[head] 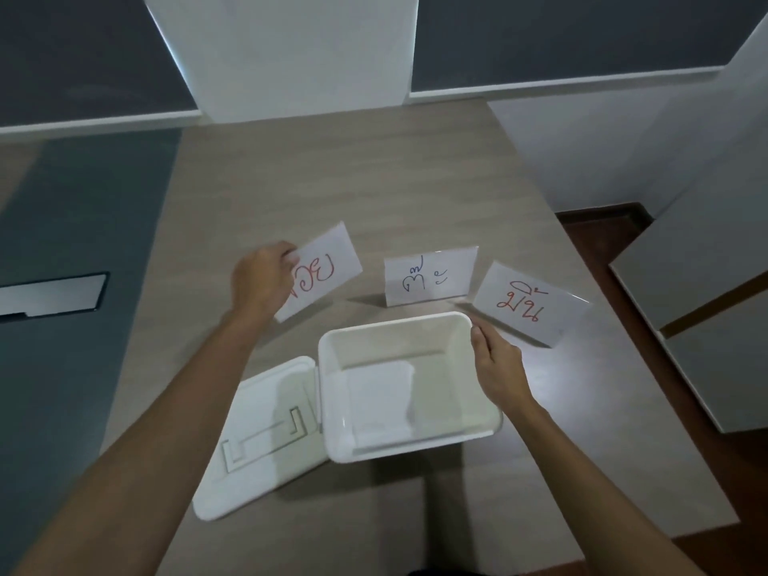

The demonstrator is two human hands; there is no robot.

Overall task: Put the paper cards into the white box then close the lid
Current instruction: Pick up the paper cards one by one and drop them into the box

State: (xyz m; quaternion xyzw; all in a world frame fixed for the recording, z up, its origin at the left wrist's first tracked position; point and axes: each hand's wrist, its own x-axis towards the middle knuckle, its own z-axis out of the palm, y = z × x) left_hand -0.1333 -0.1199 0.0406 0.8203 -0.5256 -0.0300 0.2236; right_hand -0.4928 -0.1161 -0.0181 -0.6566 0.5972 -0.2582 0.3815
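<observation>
Head view: left hand (259, 280) fingers pinching red-lettered card (322, 272), right hand (496, 370) loose beside open white box (415, 444) rim.

Both arms are bare all the way up, no sleeves anywhere in view. Left hand (262, 276) and right hand (496, 367) have nothing on them either: no gloves, rings, watch or bands on the wrists.

The box (409, 434) and its open lid (253, 442) are plain white; the lid bears a thin grey angular outline. Three white cards carry handwriting: red on the left card (328, 276), blue on the middle card (428, 278), red on the right card (528, 303). The table (332, 168) is pale beige woodgrain.
</observation>
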